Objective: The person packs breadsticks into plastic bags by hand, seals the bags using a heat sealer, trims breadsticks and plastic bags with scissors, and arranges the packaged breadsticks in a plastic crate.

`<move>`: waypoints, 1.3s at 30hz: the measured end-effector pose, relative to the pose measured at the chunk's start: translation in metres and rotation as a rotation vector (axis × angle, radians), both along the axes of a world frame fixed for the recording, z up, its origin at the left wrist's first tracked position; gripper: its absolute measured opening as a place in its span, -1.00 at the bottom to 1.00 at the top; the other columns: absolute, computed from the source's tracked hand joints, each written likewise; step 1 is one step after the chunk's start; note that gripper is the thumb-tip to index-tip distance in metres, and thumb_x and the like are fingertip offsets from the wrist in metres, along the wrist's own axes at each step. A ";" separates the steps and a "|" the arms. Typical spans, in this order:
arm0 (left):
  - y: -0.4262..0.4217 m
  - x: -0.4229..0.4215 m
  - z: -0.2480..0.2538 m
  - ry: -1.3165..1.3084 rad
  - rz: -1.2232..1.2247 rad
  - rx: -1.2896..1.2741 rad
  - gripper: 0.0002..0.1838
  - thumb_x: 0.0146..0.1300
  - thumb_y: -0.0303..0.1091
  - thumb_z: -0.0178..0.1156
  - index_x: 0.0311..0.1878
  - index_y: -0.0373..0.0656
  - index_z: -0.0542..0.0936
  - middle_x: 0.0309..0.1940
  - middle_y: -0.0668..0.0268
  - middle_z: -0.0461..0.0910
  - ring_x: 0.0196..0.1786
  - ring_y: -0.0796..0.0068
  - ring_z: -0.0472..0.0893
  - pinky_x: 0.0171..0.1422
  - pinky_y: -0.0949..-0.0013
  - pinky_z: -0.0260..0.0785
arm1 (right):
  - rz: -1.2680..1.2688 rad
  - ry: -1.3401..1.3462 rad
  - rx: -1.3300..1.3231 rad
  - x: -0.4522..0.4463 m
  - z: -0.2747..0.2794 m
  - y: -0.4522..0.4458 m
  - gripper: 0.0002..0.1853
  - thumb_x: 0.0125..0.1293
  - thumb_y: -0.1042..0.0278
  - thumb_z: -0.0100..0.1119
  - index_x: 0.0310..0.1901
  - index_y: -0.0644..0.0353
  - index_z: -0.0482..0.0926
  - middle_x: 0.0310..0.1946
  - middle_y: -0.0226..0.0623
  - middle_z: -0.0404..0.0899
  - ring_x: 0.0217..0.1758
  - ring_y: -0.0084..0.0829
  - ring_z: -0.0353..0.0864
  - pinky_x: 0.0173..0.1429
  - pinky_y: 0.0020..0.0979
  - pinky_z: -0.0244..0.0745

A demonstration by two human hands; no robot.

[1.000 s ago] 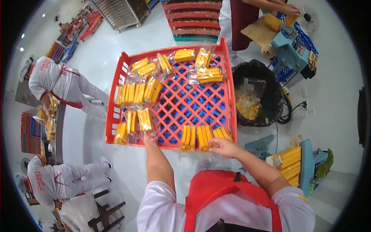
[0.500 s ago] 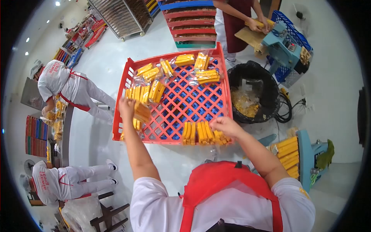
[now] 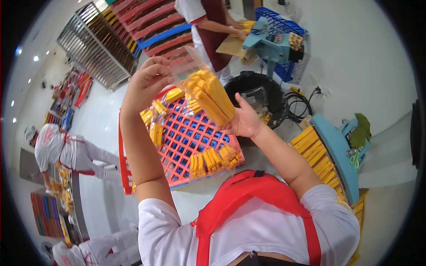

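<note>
A clear bag of yellow sticks (image 3: 207, 95) is held up close, tilted, above the red crate (image 3: 123, 150). My left hand (image 3: 151, 82) pinches the bag's clear top edge. The lower end of the bag rests against the palm of my right hand (image 3: 244, 119), whose thumb stands apart; some of its fingers are hidden behind the bag. Inside the crate, more bagged yellow sticks (image 3: 156, 133) lie along the left and back sides. A row of stick bundles (image 3: 208, 160) sits at the crate's near edge.
A black-lined bin (image 3: 268, 95) stands behind the crate. At the right is a blue-green machine (image 3: 339, 155) beside stacked yellow sticks (image 3: 314, 153). A co-worker (image 3: 213, 33) handles sticks at another machine (image 3: 268, 42). Another person (image 3: 66, 146) works at the left, near a metal rack (image 3: 95, 44).
My left hand has lifted a bag from the crate's left side up close to the camera. My right hand has left the near row and come under the bag. The view has turned.
</note>
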State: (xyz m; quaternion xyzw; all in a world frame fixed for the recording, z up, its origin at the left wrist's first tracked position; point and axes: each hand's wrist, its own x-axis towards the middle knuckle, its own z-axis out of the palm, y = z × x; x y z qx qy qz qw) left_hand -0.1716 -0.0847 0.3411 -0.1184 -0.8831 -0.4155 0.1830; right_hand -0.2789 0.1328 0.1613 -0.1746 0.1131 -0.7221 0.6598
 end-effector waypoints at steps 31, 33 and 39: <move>0.102 -0.028 -0.113 0.097 -0.143 0.880 -0.13 -0.03 -0.52 0.17 0.31 -0.18 -0.11 0.15 0.18 0.23 0.20 0.34 0.27 0.24 0.33 0.13 | -0.624 0.135 0.171 0.047 0.026 0.017 -0.57 0.30 -0.01 -0.19 0.08 0.06 0.31 -0.11 -0.29 0.49 -0.14 -0.41 0.52 -0.15 -0.37 0.44; 0.098 -0.029 -0.117 -0.001 -0.134 0.883 -0.19 0.00 -0.51 0.15 0.30 -0.19 -0.06 0.10 0.19 0.29 0.14 0.35 0.34 0.19 0.33 0.20 | -0.557 0.147 0.170 0.051 0.030 0.023 -0.57 0.30 -0.03 -0.19 0.08 0.05 0.31 -0.10 -0.30 0.49 -0.13 -0.43 0.51 -0.15 -0.37 0.42; 0.084 -0.027 -0.130 -0.388 -0.264 1.285 -0.37 0.04 -0.45 0.08 0.23 -0.21 0.13 0.02 0.21 0.37 0.00 0.41 0.45 0.07 0.37 0.32 | -0.732 0.522 0.585 0.025 0.012 0.061 -0.50 0.18 0.06 0.07 0.10 0.09 0.28 -0.11 -0.39 0.38 -0.03 -0.51 0.32 -0.02 -0.38 0.27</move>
